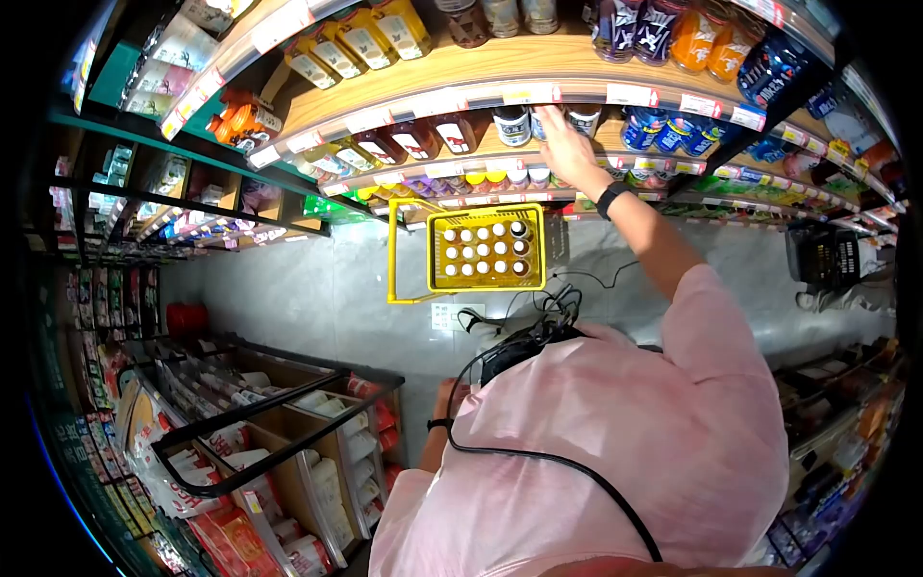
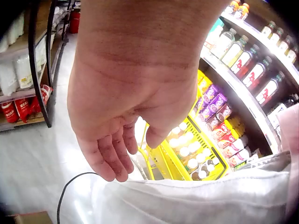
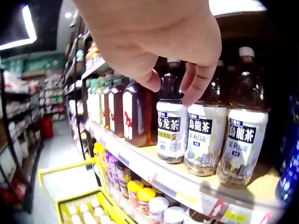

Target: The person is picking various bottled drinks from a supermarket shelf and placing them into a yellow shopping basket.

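Observation:
My right hand [image 1: 569, 152] reaches to the shelf of oolong tea bottles, fingers extended in the head view. In the right wrist view, the thumb and bent fingers overlap the neck of a dark oolong tea bottle [image 3: 172, 128] with a white label. Two lighter oolong tea bottles, one in the middle [image 3: 203, 140] and one at the right [image 3: 241, 144], stand beside it. The left hand [image 2: 124, 112] hangs with loosely curled fingers, holding nothing. Beyond it stands a yellow shopping basket [image 1: 433, 252] containing several bottles, mostly white-capped [image 1: 482, 250].
Dark red bottles [image 3: 134, 114] stand left of the tea. Blue bottles [image 1: 642, 130] are to the right. A price-tag rail [image 1: 532, 94] runs above the tea shelf. Behind on the left is a rack with a black frame [image 1: 279, 409]. A black cable [image 1: 567, 468] crosses the shirt.

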{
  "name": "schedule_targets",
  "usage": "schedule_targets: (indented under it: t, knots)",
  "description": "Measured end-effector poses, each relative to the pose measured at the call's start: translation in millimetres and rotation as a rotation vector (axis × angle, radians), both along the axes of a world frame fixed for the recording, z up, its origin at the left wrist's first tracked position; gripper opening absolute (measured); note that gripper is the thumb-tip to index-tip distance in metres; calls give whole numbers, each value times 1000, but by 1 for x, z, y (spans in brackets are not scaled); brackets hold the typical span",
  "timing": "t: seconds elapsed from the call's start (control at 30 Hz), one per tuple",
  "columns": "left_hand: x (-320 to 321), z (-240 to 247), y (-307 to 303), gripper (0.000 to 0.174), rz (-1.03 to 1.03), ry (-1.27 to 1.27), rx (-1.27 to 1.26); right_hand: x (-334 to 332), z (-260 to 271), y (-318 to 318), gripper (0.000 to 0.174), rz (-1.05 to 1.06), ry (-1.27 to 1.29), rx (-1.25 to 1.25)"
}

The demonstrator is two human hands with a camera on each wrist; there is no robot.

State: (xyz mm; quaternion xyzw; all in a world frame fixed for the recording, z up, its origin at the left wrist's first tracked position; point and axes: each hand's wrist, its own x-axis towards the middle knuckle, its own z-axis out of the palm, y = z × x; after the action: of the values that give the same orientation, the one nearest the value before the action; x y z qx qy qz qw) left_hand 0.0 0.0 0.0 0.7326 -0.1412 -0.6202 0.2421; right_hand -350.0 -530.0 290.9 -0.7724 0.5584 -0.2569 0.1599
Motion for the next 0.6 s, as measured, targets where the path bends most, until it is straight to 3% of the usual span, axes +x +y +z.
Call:
schedule_targets:
  t: [0.1, 0.17, 0.2, 0.23, 0.3, 0.33, 0.37, 0.43, 0.6]
  knots:
    - [-22, 54, -38, 25, -709, -302, -524, -7, 11, -8, 80, 78, 37, -168]
    - [-41, 55, -31, 26, 55, 77, -171, -7, 20, 1, 82, -70, -4, -19]
    - [-67, 96, -45, 24, 111, -47, -129, -10, 18, -3, 84, -102, 17, -79]
    - [-77, 85, -48, 24, 116, -36, -135, -17, 11, -11, 65, -142, -40, -140]
    - [-79, 69, -54, 23, 68, 48, 73, -19, 6, -46, 40, -212, 92, -20]
    - [-83, 87, -56, 21, -131, -179, 56, -19, 10, -52, 36, -181, 32, -78]
    - [-86, 104, -59, 21, -168, -218, 38, -12, 15, -61, 38, -212, -33, -42]
    - [-88, 91, -50, 21, -120, -153, -9, -3, -13, -94, 40, -277, -122, -142]
    - [-90, 79, -29, 21, -105, -118, -44, 4, -27, -99, 36, -284, -156, -126]
